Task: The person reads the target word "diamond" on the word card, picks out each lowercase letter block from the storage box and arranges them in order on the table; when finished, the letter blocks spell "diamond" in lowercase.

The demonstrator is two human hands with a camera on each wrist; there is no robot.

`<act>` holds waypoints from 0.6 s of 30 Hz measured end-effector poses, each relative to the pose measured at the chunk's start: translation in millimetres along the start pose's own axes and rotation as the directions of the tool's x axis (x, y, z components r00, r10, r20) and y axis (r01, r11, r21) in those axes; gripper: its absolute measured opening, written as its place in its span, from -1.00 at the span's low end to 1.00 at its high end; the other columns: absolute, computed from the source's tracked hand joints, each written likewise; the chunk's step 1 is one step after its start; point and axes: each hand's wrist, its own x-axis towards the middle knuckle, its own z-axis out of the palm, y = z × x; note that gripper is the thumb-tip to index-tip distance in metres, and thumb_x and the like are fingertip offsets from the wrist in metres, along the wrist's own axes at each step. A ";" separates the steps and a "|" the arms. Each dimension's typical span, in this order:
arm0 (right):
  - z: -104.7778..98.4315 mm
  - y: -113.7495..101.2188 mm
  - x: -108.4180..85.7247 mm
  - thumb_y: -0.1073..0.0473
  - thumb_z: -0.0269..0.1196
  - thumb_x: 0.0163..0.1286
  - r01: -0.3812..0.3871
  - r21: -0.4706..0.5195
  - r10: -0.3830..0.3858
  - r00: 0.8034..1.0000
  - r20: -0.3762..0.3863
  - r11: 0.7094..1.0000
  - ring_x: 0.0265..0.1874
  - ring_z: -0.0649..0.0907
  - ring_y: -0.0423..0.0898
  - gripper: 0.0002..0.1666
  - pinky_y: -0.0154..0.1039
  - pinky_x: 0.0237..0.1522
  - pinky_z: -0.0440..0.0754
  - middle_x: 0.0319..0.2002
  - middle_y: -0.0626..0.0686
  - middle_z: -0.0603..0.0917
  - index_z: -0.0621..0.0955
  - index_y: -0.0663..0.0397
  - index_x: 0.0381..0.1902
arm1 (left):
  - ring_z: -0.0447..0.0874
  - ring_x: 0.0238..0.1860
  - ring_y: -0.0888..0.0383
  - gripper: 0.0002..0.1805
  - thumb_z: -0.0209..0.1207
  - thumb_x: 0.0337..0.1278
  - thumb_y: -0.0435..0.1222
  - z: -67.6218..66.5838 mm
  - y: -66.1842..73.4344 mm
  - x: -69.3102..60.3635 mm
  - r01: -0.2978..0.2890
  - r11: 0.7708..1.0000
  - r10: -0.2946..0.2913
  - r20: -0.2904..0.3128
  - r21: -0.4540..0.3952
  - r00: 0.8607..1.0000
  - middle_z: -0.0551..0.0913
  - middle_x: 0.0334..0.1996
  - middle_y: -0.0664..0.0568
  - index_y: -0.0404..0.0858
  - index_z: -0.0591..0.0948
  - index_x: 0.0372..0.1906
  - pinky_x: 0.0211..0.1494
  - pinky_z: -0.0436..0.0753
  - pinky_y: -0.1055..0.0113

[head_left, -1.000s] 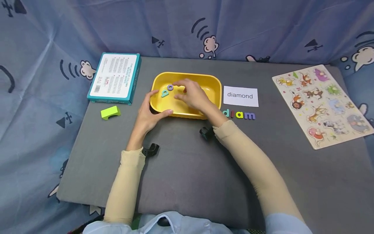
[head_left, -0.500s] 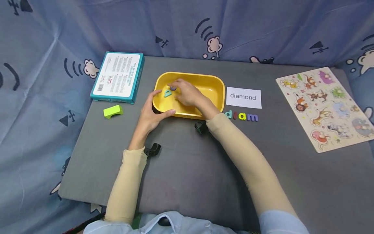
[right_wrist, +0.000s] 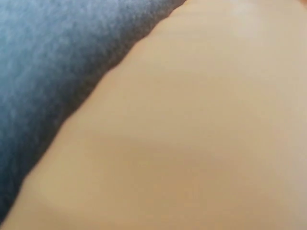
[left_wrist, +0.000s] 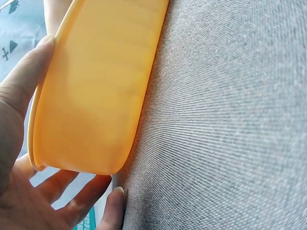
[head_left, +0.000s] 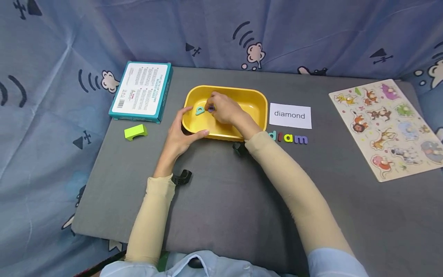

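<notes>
In the head view the left hand (head_left: 177,139) grips the left end of a yellow tray (head_left: 257,132); in the left wrist view its thumb lies on the rim of the tray (left_wrist: 96,91) and its fingers reach around the end. Inside the tray, the right hand (head_left: 226,110) pinches a small purple letter (head_left: 211,109) with thumb and fingertips. Just left of it lies a teal letter (head_left: 200,110). The right wrist view shows only sleeve and grey cloth.
Right of the tray lies a card (head_left: 290,115) reading "diamond", above the coloured letters d, i, a, m (head_left: 288,138). A teal box (head_left: 141,91) and green block (head_left: 135,132) lie left; an animal puzzle board (head_left: 387,127) lies far right.
The right hand has closed its fingertips on the purple letter, which has moved slightly right, away from the teal letter. The left hand stays on the tray. The head view has shifted slightly.
</notes>
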 end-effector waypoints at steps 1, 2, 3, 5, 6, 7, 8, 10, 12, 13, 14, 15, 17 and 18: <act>-0.5 0.2 -0.7 0.33 0.24 0.56 -0.002 -0.007 0.002 1.000 0.000 1.000 0.05 0.59 0.08 -0.72 -0.06 0.28 0.56 0.11 0.14 0.58 0.75 0.13 0.13 | 0.21 0.64 -0.06 0.02 0.58 0.06 0.03 0.2 -0.1 0.1 -0.003 1.000 0.003 -0.002 0.002 1.000 0.26 0.65 -0.02 0.08 0.28 0.60 0.68 0.20 -0.10; -1.1 0.3 -1.4 0.32 0.25 0.56 -0.002 -0.015 0.002 1.000 0.000 1.000 0.05 0.59 0.08 -0.73 -0.06 0.28 0.56 0.10 0.14 0.59 0.75 0.13 0.12 | 0.21 0.64 -0.06 0.02 0.58 0.06 0.03 0.3 -0.2 0.2 -0.007 1.000 0.007 -0.003 0.003 1.000 0.26 0.65 -0.01 0.08 0.29 0.59 0.68 0.21 -0.10; -1.5 0.3 -2.2 0.30 0.26 0.56 -0.003 -0.025 0.003 1.000 0.001 1.000 0.05 0.60 0.08 -0.74 -0.05 0.28 0.56 0.09 0.14 0.59 0.75 0.13 0.11 | 0.21 0.64 -0.06 0.02 0.58 0.06 0.02 0.4 -0.3 0.2 -0.010 1.000 0.010 -0.004 0.004 1.000 0.26 0.65 -0.01 0.08 0.29 0.59 0.67 0.21 -0.10; -2.0 0.2 -4.2 0.28 0.26 0.57 -0.005 -0.043 0.005 1.000 0.005 0.999 0.06 0.60 0.08 -0.75 -0.03 0.29 0.57 0.09 0.14 0.60 0.74 0.13 0.11 | 0.21 0.64 -0.06 0.02 0.58 0.06 0.02 0.5 -0.6 0.1 -0.014 1.000 0.014 -0.006 0.005 1.000 0.27 0.64 -0.01 0.09 0.29 0.59 0.67 0.21 -0.10; -2.1 0.2 -5.5 0.28 0.27 0.56 -0.006 -0.050 0.007 1.000 0.007 0.999 0.06 0.60 0.08 -0.75 -0.03 0.28 0.58 0.08 0.14 0.60 0.74 0.12 0.11 | 0.22 0.64 -0.06 0.01 0.58 0.06 0.02 0.6 -0.8 0.1 -0.015 1.000 0.015 -0.007 0.005 1.000 0.27 0.64 -0.01 0.08 0.29 0.59 0.67 0.21 -0.09; -2.2 0.2 -6.7 0.27 0.27 0.56 -0.006 -0.059 0.006 1.000 0.009 0.998 0.05 0.61 0.08 -0.76 -0.02 0.28 0.58 0.08 0.13 0.60 0.73 0.12 0.11 | 0.22 0.64 -0.06 0.01 0.57 0.06 0.02 0.6 -0.9 0.1 -0.015 1.000 0.015 -0.008 0.006 1.000 0.27 0.64 -0.01 0.08 0.29 0.59 0.68 0.21 -0.09; -2.4 0.2 -8.0 0.27 0.28 0.56 -0.004 -0.071 0.005 1.000 0.012 0.998 0.04 0.61 0.08 -0.75 -0.02 0.26 0.59 0.08 0.14 0.60 0.72 0.12 0.12 | 0.22 0.64 -0.06 0.01 0.57 0.06 0.02 0.7 -1.0 0.0 -0.016 1.000 0.016 -0.008 0.006 1.000 0.27 0.64 -0.02 0.08 0.29 0.59 0.68 0.21 -0.09; -2.3 0.7 -11.0 0.24 0.28 0.56 0.000 -0.100 0.002 1.000 0.020 0.995 0.00 0.60 0.07 -0.75 -0.03 0.24 0.60 0.07 0.14 0.60 0.71 0.12 0.13 | 0.22 0.63 -0.06 0.01 0.57 0.06 0.02 1.0 -1.2 0.0 -0.018 1.000 0.018 -0.008 0.008 1.000 0.27 0.64 -0.02 0.07 0.29 0.59 0.68 0.21 -0.09; -2.5 1.4 -14.8 0.22 0.29 0.56 0.004 -0.122 0.000 0.999 0.032 0.993 -0.02 0.59 0.07 -0.74 -0.04 0.22 0.60 0.06 0.15 0.60 0.70 0.13 0.14 | 0.23 0.63 -0.06 0.01 0.57 0.06 0.03 1.3 -1.2 -0.1 -0.019 1.000 0.019 -0.006 0.010 1.000 0.27 0.64 -0.03 0.07 0.29 0.59 0.68 0.21 -0.10; -2.8 1.7 -17.0 0.21 0.29 0.56 0.005 -0.125 0.000 0.999 0.037 0.992 -0.02 0.59 0.07 -0.73 -0.04 0.21 0.60 0.05 0.15 0.61 0.70 0.13 0.14 | 0.23 0.63 -0.06 0.01 0.57 0.06 0.03 1.5 -1.1 -0.1 -0.018 1.000 0.018 -0.004 0.010 1.000 0.27 0.64 -0.03 0.07 0.29 0.59 0.67 0.21 -0.10; -3.1 1.9 -19.5 0.20 0.29 0.57 0.006 -0.124 0.000 0.999 0.042 0.992 -0.02 0.59 0.07 -0.73 -0.04 0.20 0.60 0.05 0.15 0.61 0.69 0.13 0.15 | 0.23 0.63 -0.07 0.01 0.57 0.07 0.03 1.5 -1.0 -0.3 -0.016 1.000 0.016 -0.004 0.009 1.000 0.27 0.64 -0.03 0.07 0.29 0.59 0.67 0.22 -0.11; -3.7 1.9 -22.3 0.19 0.30 0.57 0.006 -0.116 -0.001 0.999 0.046 0.993 -0.02 0.59 0.07 -0.72 -0.04 0.20 0.60 0.05 0.15 0.62 0.69 0.13 0.15 | 0.23 0.63 -0.07 0.01 0.57 0.07 0.03 1.5 -0.8 -0.4 -0.014 1.000 0.014 -0.003 0.011 1.000 0.27 0.64 -0.03 0.08 0.29 0.59 0.67 0.22 -0.11; -5.3 2.5 -27.7 0.18 0.30 0.57 0.010 -0.084 -0.006 0.999 0.044 0.996 0.01 0.60 0.07 -0.72 -0.04 0.22 0.60 0.05 0.15 0.65 0.68 0.15 0.15 | 0.23 0.62 -0.08 0.01 0.56 0.07 0.04 1.4 -0.2 -0.6 -0.009 1.000 0.009 -0.001 0.013 1.000 0.27 0.64 -0.04 0.08 0.28 0.59 0.66 0.22 -0.12; -6.5 3.2 -30.8 0.19 0.30 0.57 0.013 -0.062 -0.010 0.999 0.039 0.998 0.01 0.61 0.08 -0.72 -0.03 0.23 0.60 0.05 0.16 0.66 0.68 0.15 0.15 | 0.23 0.62 -0.09 0.01 0.56 0.08 0.04 1.5 0.2 -0.8 -0.006 1.000 0.006 -0.001 0.016 1.000 0.26 0.64 -0.04 0.08 0.28 0.59 0.66 0.22 -0.13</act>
